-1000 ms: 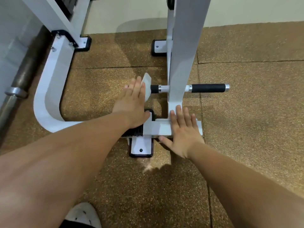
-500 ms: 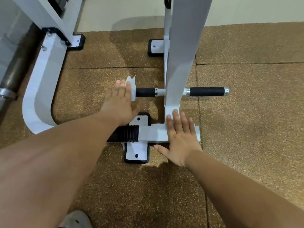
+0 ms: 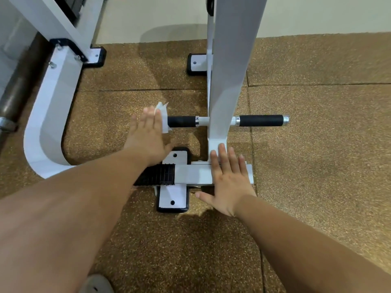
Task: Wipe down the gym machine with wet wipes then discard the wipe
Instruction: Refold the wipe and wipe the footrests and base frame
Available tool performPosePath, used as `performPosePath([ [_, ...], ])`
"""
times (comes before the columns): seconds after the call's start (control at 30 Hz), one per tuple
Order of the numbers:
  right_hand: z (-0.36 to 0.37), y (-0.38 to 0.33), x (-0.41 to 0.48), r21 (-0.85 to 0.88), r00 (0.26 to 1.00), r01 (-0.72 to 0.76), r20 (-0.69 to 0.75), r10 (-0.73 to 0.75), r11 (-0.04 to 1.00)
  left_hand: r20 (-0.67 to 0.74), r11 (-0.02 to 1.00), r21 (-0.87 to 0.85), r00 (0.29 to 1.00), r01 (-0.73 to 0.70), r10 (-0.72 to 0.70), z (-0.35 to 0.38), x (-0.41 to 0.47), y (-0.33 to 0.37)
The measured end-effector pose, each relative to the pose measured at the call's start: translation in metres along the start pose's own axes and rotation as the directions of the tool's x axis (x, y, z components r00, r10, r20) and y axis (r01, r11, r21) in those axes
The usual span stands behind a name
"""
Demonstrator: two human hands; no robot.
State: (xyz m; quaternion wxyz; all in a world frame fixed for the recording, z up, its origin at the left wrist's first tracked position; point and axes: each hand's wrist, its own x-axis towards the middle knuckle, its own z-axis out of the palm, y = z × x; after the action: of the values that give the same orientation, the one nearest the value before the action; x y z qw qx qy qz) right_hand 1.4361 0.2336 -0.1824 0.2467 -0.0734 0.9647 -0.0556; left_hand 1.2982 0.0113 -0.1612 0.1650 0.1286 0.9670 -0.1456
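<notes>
The white gym machine has an upright post point(image 3: 230, 81) on a low base beam point(image 3: 193, 174). A horizontal handle bar crosses the post, with a black left grip point(image 3: 182, 121) and a black right grip point(image 3: 261, 120). My left hand point(image 3: 146, 138) presses a white wet wipe point(image 3: 164, 118) against the outer end of the left grip with straight fingers; its thumb is hidden. On the base beam at the foot of the post, my right hand point(image 3: 229, 180) lies flat, fingers spread.
A curved white frame point(image 3: 42, 132) of another machine stands at the left, with a dark barbell point(image 3: 12, 96) beyond it. Black-edged foot plates point(image 3: 172, 197) sit on the speckled brown rubber floor. A shoe point(image 3: 97, 284) shows at the bottom edge.
My left hand has slid the wipe leftward along the left grip, from near the post out to the grip's end. The right hand has stayed on the base beam.
</notes>
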Motion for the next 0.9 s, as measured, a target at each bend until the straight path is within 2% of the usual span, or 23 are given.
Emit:
performPosePath([
  [0.07,0.002,-0.001,0.000,0.001,1.000,-0.002,-0.012,0.002,1.000,0.014,1.000,-0.024,1.000,-0.006,0.006,-0.004,-0.001,0.006],
  [0.23,0.002,-0.001,0.000,-0.001,1.000,-0.005,-0.031,0.005,1.000,-0.026,0.977,-0.054,0.979,-0.205,0.204,-0.014,-0.004,0.078],
  [0.3,0.000,-0.001,-0.001,0.001,1.000,-0.002,-0.018,0.002,1.000,-0.037,0.974,-0.057,0.976,-0.218,0.216,-0.015,-0.002,0.076],
  [0.37,0.000,0.000,-0.001,0.002,1.000,0.003,-0.006,-0.003,1.000,-0.074,0.972,0.022,0.970,-0.233,0.234,-0.013,0.000,0.053],
  [0.5,0.000,0.001,-0.001,0.002,1.000,0.003,0.000,-0.003,1.000,-0.019,0.994,0.026,0.994,-0.105,0.105,-0.007,0.002,0.007],
  [0.63,0.002,0.000,-0.001,0.007,1.000,0.001,-0.002,-0.001,1.000,-0.013,0.999,-0.028,0.999,-0.036,0.036,-0.010,0.001,0.019],
  [0.77,0.003,0.000,0.000,0.013,1.000,0.000,-0.019,0.000,1.000,-0.040,0.983,-0.018,0.982,-0.185,0.184,-0.021,0.002,0.070],
  [0.9,0.002,0.001,-0.001,0.011,1.000,0.003,-0.004,-0.003,1.000,-0.074,0.967,0.081,0.966,-0.241,0.247,-0.018,0.003,0.058],
])
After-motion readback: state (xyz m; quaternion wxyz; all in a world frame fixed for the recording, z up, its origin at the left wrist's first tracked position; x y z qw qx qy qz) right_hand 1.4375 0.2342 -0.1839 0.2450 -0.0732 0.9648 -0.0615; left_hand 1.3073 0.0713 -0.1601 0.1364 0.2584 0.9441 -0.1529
